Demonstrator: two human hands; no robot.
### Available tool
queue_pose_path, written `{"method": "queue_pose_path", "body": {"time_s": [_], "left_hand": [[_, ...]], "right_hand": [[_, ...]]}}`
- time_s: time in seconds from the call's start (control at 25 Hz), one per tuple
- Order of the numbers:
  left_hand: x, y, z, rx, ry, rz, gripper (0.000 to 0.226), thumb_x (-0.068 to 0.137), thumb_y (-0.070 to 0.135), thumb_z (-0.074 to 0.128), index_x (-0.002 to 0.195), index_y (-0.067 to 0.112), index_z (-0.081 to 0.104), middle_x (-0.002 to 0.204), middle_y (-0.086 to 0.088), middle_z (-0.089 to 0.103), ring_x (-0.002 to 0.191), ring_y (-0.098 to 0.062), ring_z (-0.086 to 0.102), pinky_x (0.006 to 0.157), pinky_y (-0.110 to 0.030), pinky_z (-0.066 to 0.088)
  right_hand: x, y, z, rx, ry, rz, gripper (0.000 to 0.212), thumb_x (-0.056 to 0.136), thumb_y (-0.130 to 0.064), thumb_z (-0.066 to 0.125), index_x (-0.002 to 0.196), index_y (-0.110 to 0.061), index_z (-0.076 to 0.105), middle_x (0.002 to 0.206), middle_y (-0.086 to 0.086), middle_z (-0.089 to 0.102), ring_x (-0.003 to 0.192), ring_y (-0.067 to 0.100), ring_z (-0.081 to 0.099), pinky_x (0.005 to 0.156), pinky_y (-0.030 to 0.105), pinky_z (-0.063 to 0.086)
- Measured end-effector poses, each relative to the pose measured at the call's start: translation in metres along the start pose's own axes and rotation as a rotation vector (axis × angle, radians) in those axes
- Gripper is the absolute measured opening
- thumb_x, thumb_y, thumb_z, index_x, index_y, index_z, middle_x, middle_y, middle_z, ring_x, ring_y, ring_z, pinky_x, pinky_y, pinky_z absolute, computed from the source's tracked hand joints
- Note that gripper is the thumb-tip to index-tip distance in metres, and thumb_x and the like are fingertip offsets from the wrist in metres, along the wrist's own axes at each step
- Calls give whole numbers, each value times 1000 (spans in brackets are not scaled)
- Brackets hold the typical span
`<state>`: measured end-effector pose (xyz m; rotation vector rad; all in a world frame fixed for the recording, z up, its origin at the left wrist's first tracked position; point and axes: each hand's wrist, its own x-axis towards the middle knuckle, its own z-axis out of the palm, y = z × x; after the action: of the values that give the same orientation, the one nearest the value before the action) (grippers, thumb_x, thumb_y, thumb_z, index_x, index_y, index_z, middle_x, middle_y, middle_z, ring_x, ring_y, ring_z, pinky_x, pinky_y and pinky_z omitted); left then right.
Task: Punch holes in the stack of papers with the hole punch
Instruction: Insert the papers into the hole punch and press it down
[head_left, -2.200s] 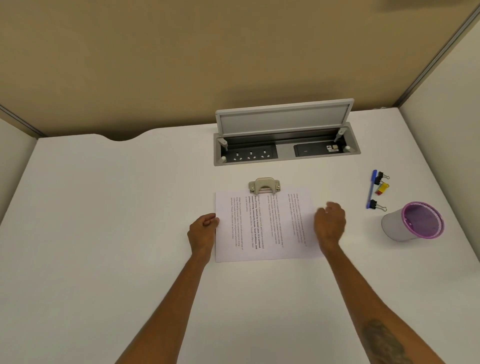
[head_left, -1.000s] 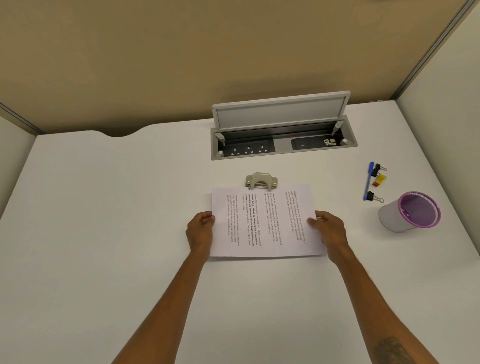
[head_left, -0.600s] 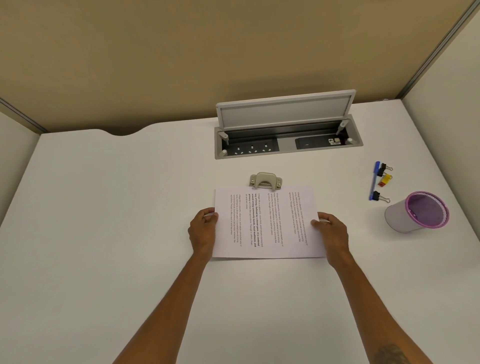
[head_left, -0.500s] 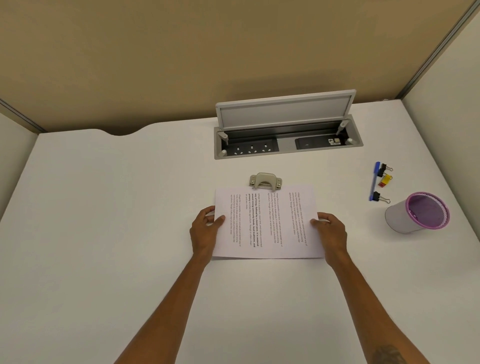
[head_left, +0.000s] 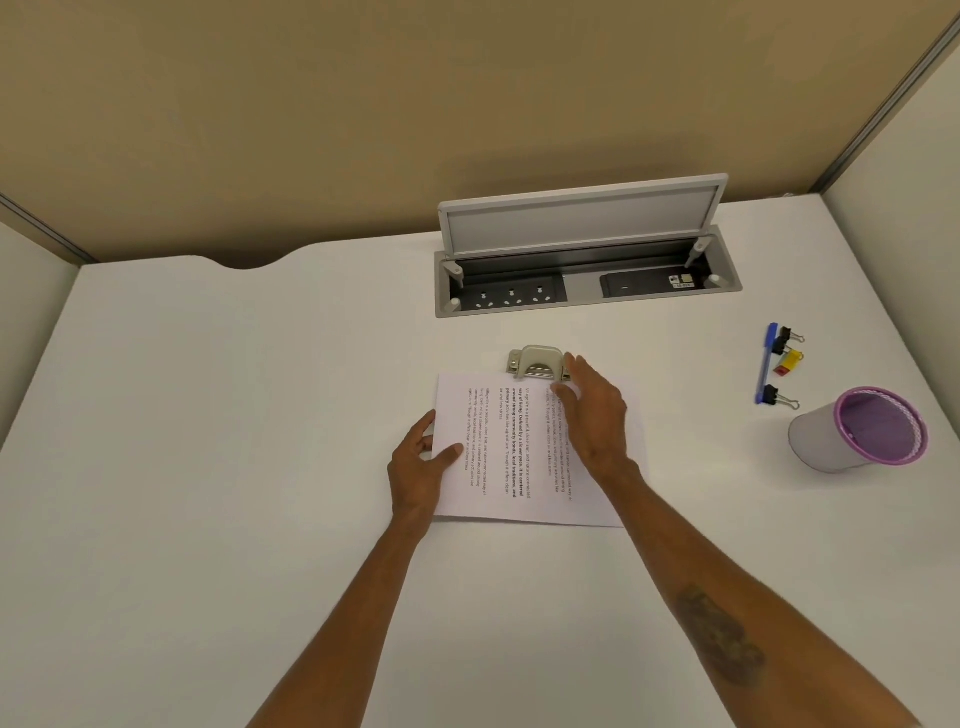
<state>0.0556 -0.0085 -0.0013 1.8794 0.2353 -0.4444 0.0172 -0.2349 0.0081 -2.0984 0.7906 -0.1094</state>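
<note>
As things lie on the desk (head_left: 208, 467), largest first:
stack of papers (head_left: 498, 457): flat at mid-desk, far edge meeting the hole punch (head_left: 537, 360).
right hand (head_left: 595, 421): above the papers, fingers stretched out, holding nothing; fingertips (head_left: 570, 359) just beside the punch's right end.
left hand (head_left: 418, 470): at the stack's left edge, thumb on the top sheet, fingers loosely spread.
</note>
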Motion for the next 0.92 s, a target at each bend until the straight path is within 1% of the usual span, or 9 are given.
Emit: {"method": "queue_pose_path", "body": {"time_s": [0.08, 0.2, 0.28, 0.36, 0.48, 0.56, 0.6, 0.72, 0.92], "left_hand": [[3, -2, -1, 4, -9, 1, 63, 85, 12, 79, 143, 21, 56, 122, -6, 68, 102, -16, 62, 66, -3, 48], [4, -4, -4, 3, -17, -9, 63, 85, 9, 78, 143, 20, 57, 122, -7, 68, 95, -10, 62, 67, -3, 49], [3, -5, -5, -4, -13, -20, 63, 85, 7, 79, 143, 19, 57, 120, -9, 68, 90, -5, 60, 68, -2, 49], [3, -7, -8, -4, -13, -25, 64, 84, 8, 79, 143, 19, 57, 121, -8, 67, 90, -3, 60, 69, -2, 49], [0, -10, -12, -15, -23, -25, 64, 85, 9, 79, 144, 19, 56, 124, -4, 67, 94, -1, 59, 70, -2, 49], [-2, -13, -15, -41, -26, -38, 64, 85, 10, 79, 144, 20, 56, 126, -3, 67, 98, -5, 60, 74, -7, 50], [-3, -15, -17, -61, -28, -48, 64, 84, 11, 80, 143, 21, 57, 126, -4, 67, 101, -9, 61, 78, -11, 50], [-5, -19, -20, -97, -34, -70, 63, 84, 13, 81, 142, 25, 58, 124, -5, 69, 113, -21, 63, 89, -26, 54], [-8, -23, -21, -113, -33, -100, 63, 83, 15, 82, 140, 29, 59, 119, -3, 71, 115, -24, 64, 102, -41, 54]], "right_hand": [[10, 1, 4, -8, -14, -6, 45, 103, -39, 46, 144, -21, 51, 146, 7, 55, 129, 26, 58, 109, 51, 46], [16, 2, 2, 10, 10, -10, 28, 105, -42, 40, 118, -30, 62, 99, -7, 73, 81, 8, 71, 77, 36, 61], [15, 0, -1, 21, 17, -28, 26, 107, -37, 41, 120, -30, 62, 83, -16, 66, 62, 0, 65, 61, 14, 54], [15, -3, -2, 67, 8, -16, 26, 107, -37, 40, 118, -30, 62, 83, -14, 69, 60, -5, 65, 55, 6, 48], [16, -5, -2, 103, -18, -13, 26, 106, -38, 43, 128, -34, 55, 119, -7, 71, 75, -9, 66, 66, 3, 48], [12, 2, -7, 79, 60, -8, 44, 104, -36, 49, 147, -26, 45, 141, -4, 57, 113, 3, 61, 98, 21, 47], [8, 8, -12, 75, 161, 28, 48, 103, -34, 52, 149, -22, 43, 144, 2, 56, 124, 15, 57, 106, 33, 44], [-22, 31, -37, 88, 362, 271, 43, 102, -30, 51, 143, -15, 50, 136, 10, 60, 124, 30, 58, 105, 43, 43], [-57, 49, -49, 4, 169, 473, 41, 101, -33, 48, 133, -10, 58, 134, 12, 61, 121, 34, 57, 102, 43, 42]]}}
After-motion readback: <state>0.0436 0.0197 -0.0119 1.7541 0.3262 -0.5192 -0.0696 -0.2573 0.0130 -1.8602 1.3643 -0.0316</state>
